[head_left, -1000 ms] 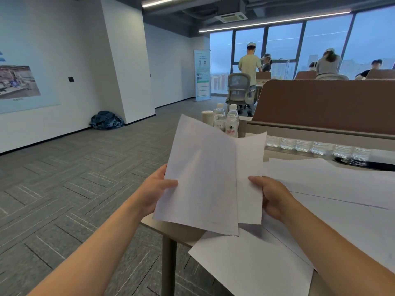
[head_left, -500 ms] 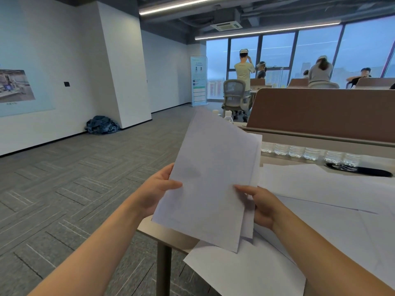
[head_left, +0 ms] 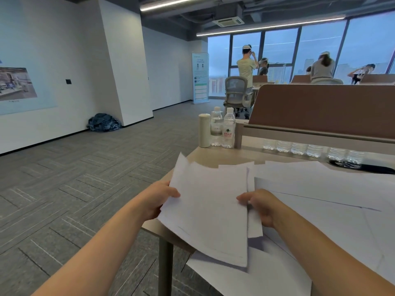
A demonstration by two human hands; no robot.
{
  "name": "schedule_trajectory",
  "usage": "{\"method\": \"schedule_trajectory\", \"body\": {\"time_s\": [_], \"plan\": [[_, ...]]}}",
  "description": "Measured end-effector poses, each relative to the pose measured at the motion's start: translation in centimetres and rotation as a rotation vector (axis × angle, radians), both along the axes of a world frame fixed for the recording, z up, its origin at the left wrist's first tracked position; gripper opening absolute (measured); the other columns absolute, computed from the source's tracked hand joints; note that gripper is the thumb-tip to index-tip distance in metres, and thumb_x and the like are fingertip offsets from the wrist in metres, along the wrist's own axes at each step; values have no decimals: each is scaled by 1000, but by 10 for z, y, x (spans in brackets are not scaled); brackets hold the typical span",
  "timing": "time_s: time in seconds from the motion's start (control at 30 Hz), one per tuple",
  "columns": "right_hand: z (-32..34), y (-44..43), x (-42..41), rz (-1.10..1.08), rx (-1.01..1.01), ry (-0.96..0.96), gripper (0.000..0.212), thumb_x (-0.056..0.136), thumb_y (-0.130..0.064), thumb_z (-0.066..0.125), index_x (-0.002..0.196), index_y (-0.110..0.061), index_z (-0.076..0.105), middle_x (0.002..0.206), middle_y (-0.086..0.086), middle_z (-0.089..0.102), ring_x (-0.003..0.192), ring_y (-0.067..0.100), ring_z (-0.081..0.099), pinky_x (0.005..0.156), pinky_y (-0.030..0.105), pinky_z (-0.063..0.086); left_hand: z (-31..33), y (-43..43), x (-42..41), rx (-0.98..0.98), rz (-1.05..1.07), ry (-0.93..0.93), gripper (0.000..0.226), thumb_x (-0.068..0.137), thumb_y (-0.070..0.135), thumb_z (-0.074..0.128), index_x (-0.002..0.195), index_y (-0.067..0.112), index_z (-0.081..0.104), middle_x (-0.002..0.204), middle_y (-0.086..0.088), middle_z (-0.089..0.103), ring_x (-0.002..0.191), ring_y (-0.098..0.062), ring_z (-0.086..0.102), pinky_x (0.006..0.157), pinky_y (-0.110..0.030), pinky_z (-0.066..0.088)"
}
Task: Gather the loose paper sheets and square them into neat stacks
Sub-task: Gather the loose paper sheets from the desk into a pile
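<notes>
I hold a small bundle of white paper sheets (head_left: 209, 210) over the left corner of the desk (head_left: 213, 157). My left hand (head_left: 159, 198) grips the bundle's left edge, thumb on top. My right hand (head_left: 261, 207) pinches the right edge, where a sheet sticks out sideways past the top one. The bundle lies low and tilted, its edges uneven. More loose white sheets (head_left: 320, 189) are spread over the desk to the right, and one sheet (head_left: 252, 276) hangs over the near edge under the bundle.
A white tumbler (head_left: 204, 130) and two water bottles (head_left: 227, 128) stand at the desk's far left corner. A row of small bottles (head_left: 299, 148) lines the brown partition (head_left: 320, 107). A black object (head_left: 363, 167) lies at the right. Carpeted floor to the left; people by the windows.
The bundle has dropped from upright in front of me to low over the desk corner, and the sheets have slid closer together between both hands.
</notes>
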State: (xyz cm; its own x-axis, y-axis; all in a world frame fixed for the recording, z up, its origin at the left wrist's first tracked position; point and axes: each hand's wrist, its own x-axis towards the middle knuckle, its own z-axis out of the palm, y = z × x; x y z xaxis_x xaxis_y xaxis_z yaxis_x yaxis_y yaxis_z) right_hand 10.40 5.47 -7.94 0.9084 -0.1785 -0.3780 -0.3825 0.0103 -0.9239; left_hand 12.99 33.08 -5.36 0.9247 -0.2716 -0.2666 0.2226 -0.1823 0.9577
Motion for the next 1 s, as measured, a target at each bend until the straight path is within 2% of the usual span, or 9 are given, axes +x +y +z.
{"method": "schedule_trajectory", "body": {"time_s": [0.2, 0.27, 0.4, 0.47, 0.6, 0.7, 0.77, 0.9, 1.0], "plan": [[-2, 0, 8, 26, -127, 18, 22, 84, 8, 63, 106, 12, 64, 102, 27, 70, 92, 43, 69, 90, 55, 55, -13, 2, 5, 87, 73, 57, 29, 93, -1, 51, 119, 4, 62, 117, -14, 70, 109, -34, 65, 103, -51, 46], [-3, 0, 10, 51, -118, 31, 23, 85, 10, 60, 108, 11, 63, 104, 27, 70, 92, 43, 69, 87, 55, 56, -16, 4, 9, 89, 96, 65, 27, 93, 1, 53, 119, 4, 62, 116, -15, 70, 108, -35, 66, 100, -51, 48], [-2, 3, 6, 118, 48, 13, 23, 93, 10, 49, 110, 5, 63, 108, 24, 71, 94, 40, 70, 74, 43, 59, -18, 6, 14, 129, 147, 96, 29, 85, 10, 65, 113, 6, 67, 116, -16, 69, 100, -34, 68, 88, -44, 54], [-4, 5, 5, 137, 61, -15, 24, 93, 9, 49, 112, 4, 64, 108, 23, 71, 96, 39, 70, 77, 43, 58, -20, 6, 15, 146, 171, 71, 31, 83, 7, 67, 114, 6, 68, 116, -15, 69, 95, -31, 68, 80, -38, 53], [-5, 11, 7, 89, -97, -119, 25, 89, 2, 58, 113, -1, 66, 105, 17, 73, 95, 35, 71, 91, 49, 56, -16, 2, 9, 12, 91, -7, 52, 83, -10, 50, 117, 27, 63, 110, -6, 73, 100, -32, 69, 91, -48, 53], [5, 15, 6, 25, -164, -245, 22, 88, -7, 61, 110, -8, 66, 101, 11, 73, 93, 31, 70, 89, 46, 57, -2, 3, 5, -76, 152, -107, 49, 88, -9, 51, 126, 21, 58, 114, -7, 71, 99, -31, 69, 86, -46, 55], [15, 15, 5, -20, -111, -317, 21, 90, -12, 63, 111, -10, 65, 102, 9, 72, 94, 29, 69, 87, 43, 57, 11, 2, 0, -173, 136, -166, 49, 89, -9, 52, 127, 21, 56, 116, -7, 70, 97, -31, 70, 81, -44, 56], [36, 8, 0, -22, 201, -344, 24, 90, -13, 67, 114, -11, 62, 105, 13, 73, 97, 33, 69, 85, 45, 57, 39, -2, -9, -272, 80, -281, 46, 91, -10, 50, 118, 26, 60, 106, -2, 74, 88, -25, 72, 74, -40, 60], [48, 5, -4, -51, 192, -398, 28, 88, -10, 70, 115, -10, 62, 104, 12, 74, 94, 32, 71, 82, 45, 59, 53, -5, -14, -258, 49, -338, 44, 91, -9, 51, 120, 24, 60, 109, -2, 73, 88, -22, 72, 71, -35, 61]]}}
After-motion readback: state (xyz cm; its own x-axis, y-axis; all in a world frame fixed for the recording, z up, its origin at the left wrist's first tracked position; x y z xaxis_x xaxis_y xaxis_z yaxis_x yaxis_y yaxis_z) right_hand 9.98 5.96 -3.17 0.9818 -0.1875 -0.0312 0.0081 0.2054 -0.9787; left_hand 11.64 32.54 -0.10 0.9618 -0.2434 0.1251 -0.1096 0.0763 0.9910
